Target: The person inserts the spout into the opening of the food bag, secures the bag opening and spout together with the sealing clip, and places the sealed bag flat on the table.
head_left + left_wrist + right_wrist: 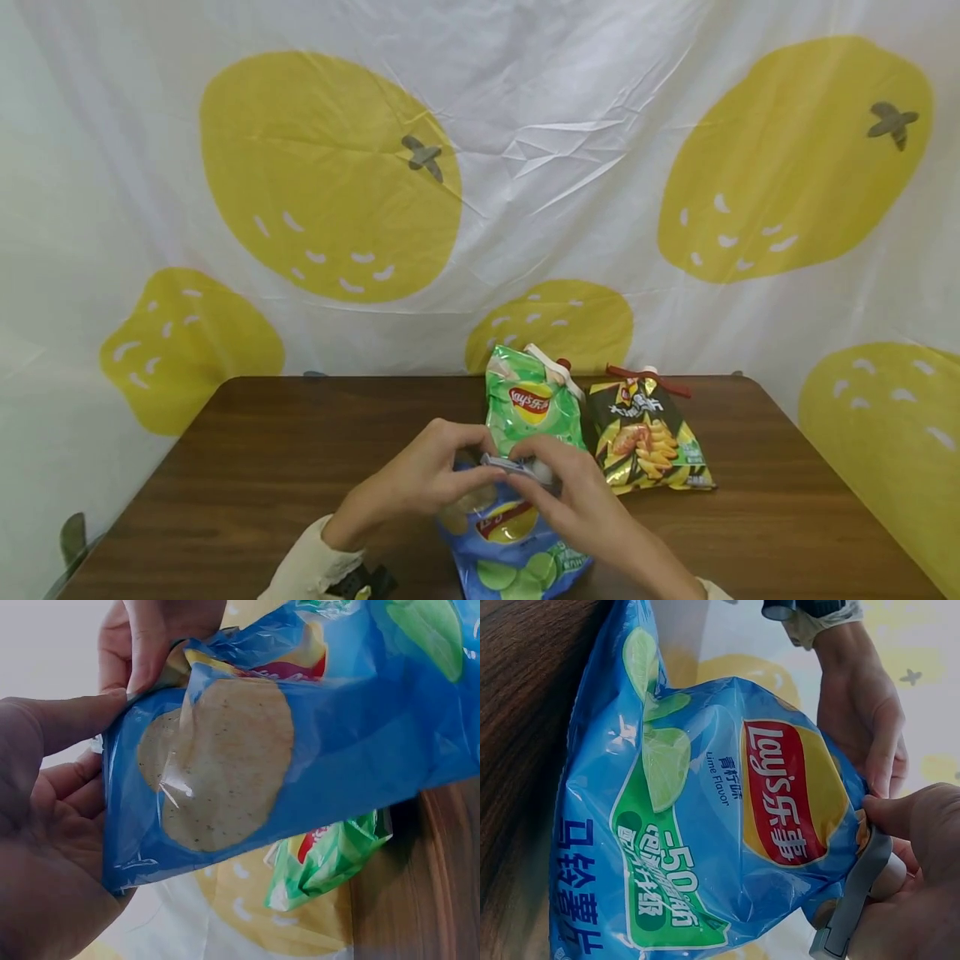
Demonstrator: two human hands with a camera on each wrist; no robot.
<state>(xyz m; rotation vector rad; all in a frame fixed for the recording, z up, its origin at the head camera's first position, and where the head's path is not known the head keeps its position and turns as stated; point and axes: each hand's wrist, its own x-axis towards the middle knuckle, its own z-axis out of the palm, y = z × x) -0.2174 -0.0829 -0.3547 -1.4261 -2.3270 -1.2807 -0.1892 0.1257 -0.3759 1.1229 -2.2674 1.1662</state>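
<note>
A blue bag of lime-flavored potato chips (491, 575) is raised at its gathered top edge between my hands. My left hand (420, 475) pinches that top edge between thumb and fingers; in the left wrist view the bag's upper corner (124, 870) lies against the palm. A grey bag clip (862, 889) with a round white part (889, 876) lies across the bag's top in the right wrist view. Thumb and fingers of my right hand (581, 496) hold the clip there, with the fingertips of both hands nearly meeting. Whether the clip is fastened I cannot tell.
Behind the hands stands a green chip bag (517, 425) with a white clip (553, 367) across its top. To its right is a black-and-yellow chip bag (641, 442) with a red clip (651, 381). The brown table (300, 442) ends at a lemon-print curtain (525, 208).
</note>
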